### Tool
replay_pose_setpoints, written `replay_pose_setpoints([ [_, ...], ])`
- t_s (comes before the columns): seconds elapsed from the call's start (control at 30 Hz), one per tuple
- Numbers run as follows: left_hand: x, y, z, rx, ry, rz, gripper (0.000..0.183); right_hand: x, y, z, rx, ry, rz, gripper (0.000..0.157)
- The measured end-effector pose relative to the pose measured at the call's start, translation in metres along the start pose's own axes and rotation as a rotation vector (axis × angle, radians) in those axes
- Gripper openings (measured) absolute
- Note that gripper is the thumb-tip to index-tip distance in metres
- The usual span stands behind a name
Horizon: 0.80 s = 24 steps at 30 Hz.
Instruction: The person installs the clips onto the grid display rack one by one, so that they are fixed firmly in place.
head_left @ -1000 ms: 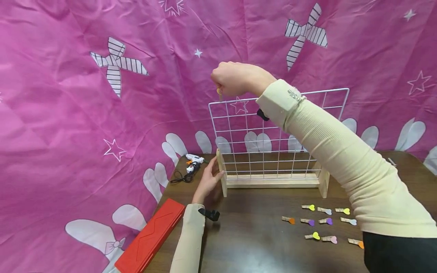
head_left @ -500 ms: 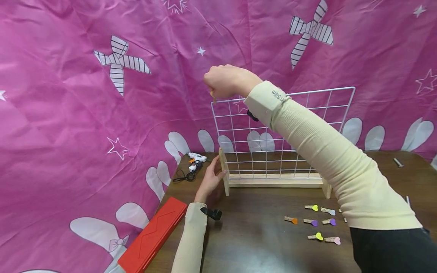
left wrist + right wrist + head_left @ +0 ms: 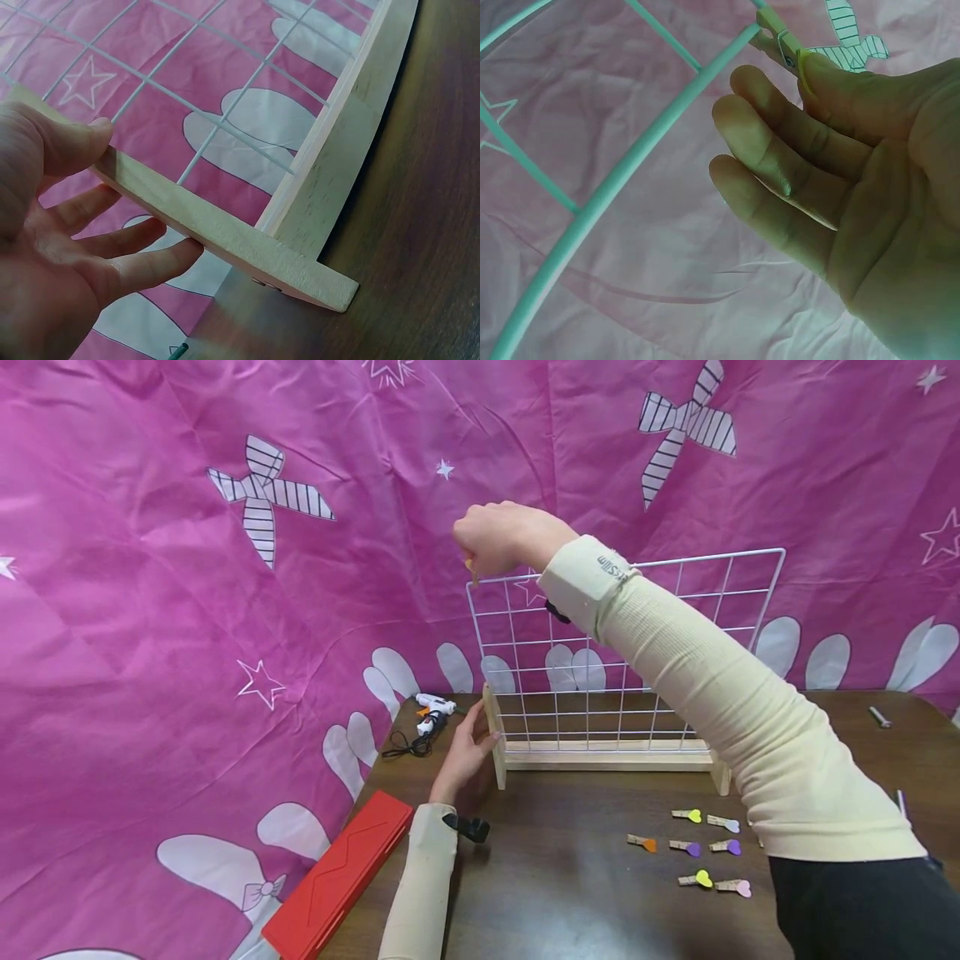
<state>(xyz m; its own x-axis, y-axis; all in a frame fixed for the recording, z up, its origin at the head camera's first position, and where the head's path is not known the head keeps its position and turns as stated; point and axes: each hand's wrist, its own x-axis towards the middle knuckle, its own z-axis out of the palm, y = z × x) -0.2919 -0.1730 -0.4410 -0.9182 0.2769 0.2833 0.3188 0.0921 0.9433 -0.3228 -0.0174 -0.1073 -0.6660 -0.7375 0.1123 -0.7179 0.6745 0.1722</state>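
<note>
My right hand (image 3: 512,537), high at the top left corner of a white wire grid (image 3: 627,166), pinches a small wooden clothespin (image 3: 778,39) with a yellow-orange tip between thumb and forefinger. The clothespin's jaws are at the grid's top bar, as the right wrist view shows; the other fingers are loosely bent. Lower down, my left hand (image 3: 461,758) grips the left end post (image 3: 191,201) of the grid's wooden stand (image 3: 607,762). Its thumb is on the inner face and its fingers touch the outer edge. My right forearm hides part of the grid.
Several clothespins with coloured hearts, among them a purple one (image 3: 684,848) and a pink one (image 3: 733,887), lie in rows at the front right. A glue gun (image 3: 435,704) with its cord lies behind my left hand. A red case (image 3: 337,877) is at the left edge.
My right hand has come slightly left and down, bringing the clothespin from above the top bar onto the grid's corner. My left hand keeps its place on the post.
</note>
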Motion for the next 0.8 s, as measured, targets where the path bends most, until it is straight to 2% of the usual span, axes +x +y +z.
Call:
replay_pose_setpoints([
  [0.33,0.0,-0.003,0.0,0.01,0.002,0.036,0.063,0.005,0.003,0.002,0.064,-0.048,-0.05,0.022],
  [0.57,0.001,-0.004,0.0,0.021,-0.005,0.03,0.064,0.0,0.001,-0.003,0.08,-0.108,0.049,0.009],
  [0.7,0.001,-0.004,-0.001,0.019,-0.004,0.03,0.064,-0.009,0.002,-0.006,0.079,-0.052,0.088,0.008],
  [0.8,0.001,-0.004,-0.001,0.02,0.004,0.03,0.064,-0.02,0.004,-0.007,0.085,0.036,0.066,0.008],
])
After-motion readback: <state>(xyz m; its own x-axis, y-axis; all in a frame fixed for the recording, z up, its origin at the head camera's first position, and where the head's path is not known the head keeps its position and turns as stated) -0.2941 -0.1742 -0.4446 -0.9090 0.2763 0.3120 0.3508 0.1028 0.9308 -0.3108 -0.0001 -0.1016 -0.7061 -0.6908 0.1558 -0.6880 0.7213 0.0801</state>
